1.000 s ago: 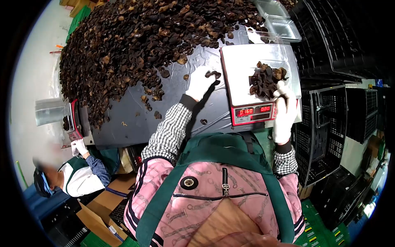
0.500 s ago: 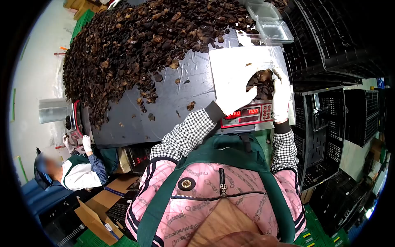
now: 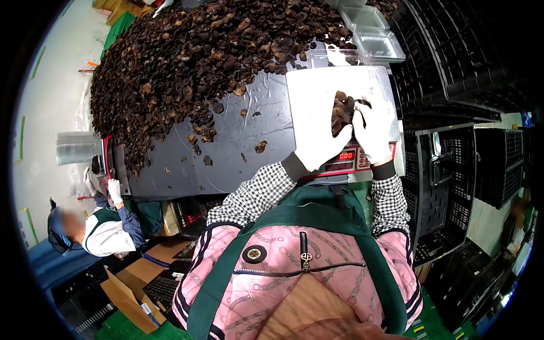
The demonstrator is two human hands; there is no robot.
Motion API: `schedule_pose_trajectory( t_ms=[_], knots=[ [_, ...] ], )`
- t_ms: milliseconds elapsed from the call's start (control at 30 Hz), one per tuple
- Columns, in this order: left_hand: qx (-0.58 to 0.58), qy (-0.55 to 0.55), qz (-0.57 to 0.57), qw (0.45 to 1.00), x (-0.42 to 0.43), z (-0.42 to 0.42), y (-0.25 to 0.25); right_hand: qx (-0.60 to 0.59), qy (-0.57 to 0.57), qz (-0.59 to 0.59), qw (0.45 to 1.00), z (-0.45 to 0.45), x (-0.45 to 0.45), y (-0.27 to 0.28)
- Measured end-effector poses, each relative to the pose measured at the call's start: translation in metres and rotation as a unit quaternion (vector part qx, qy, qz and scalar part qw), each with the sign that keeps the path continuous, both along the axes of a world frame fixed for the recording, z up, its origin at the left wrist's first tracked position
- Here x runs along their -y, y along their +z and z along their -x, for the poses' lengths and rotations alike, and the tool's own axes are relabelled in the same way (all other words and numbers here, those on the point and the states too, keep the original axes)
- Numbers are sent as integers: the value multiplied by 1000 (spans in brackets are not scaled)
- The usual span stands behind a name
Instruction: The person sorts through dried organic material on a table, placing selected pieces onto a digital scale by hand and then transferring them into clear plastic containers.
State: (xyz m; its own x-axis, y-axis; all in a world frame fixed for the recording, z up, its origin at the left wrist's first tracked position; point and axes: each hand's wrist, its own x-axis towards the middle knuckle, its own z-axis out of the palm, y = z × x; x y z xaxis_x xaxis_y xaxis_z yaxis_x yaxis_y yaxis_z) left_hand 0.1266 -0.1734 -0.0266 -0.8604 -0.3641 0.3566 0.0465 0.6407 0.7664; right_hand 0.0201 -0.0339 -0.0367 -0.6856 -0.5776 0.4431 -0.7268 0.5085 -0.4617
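Dark brown wood ear mushrooms (image 3: 341, 110) lie in a small heap on the white plate (image 3: 309, 93) of a red digital scale (image 3: 362, 158). My left hand (image 3: 327, 146), in a white glove, curves along the heap's near left side with the thumb stretched out. Its fingers partly wash out against the bright plate. From the right, my gloved right hand (image 3: 374, 127) lies over the heap, fingers extended and touching the pieces. Whether a clear tray sits under the heap is hard to make out. Part of the display shows red digits.
A large mound of mushrooms (image 3: 198, 62) covers the dark table (image 3: 232, 158). Clear plastic trays (image 3: 378, 44) stand behind the scale. Black crates (image 3: 445, 192) are stacked to the right. At far left a co-worker (image 3: 110, 232) in white gloves works at another red scale (image 3: 106, 161).
My right hand has moved from the heap's right side inward over it. My left hand has shifted slightly down and left, uncovering more mushrooms. The co-worker's hands have shifted slightly.
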Motion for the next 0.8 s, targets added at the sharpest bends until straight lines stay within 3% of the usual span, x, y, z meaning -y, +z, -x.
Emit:
schedule_pose_trajectory(
  t_ms=[100, 200, 333, 367, 567, 600, 700, 800],
  knots=[
    [5, 23, 40, 999, 0, 2, -1, 19, -12, 22, 1000, 5, 4, 6],
    [62, 19, 50, 997, 1, 0, -19, -66, 52, -3, 996, 13, 21, 39],
    [66, 4, 86, 994, 1, -3, -17, -84, 116, -78, 987, 18, 28, 28],
    [68, 5, 98, 993, 3, -2, -16, -35, 129, -113, 985, 21, 24, 29],
    [65, 12, 144, 987, 9, 0, -17, -65, 73, -97, 990, 25, 2, 14],
    [50, 12, 105, 993, 9, -1, -17, -67, 70, -98, 990, 25, 1, 13],
    [27, -5, 6, 1000, 11, -9, -12, 25, 95, 54, 994, 27, -3, 20],
    [56, -40, -55, 996, 18, -16, -1, 219, 58, 173, 959, 23, -11, 21]
  ],
)
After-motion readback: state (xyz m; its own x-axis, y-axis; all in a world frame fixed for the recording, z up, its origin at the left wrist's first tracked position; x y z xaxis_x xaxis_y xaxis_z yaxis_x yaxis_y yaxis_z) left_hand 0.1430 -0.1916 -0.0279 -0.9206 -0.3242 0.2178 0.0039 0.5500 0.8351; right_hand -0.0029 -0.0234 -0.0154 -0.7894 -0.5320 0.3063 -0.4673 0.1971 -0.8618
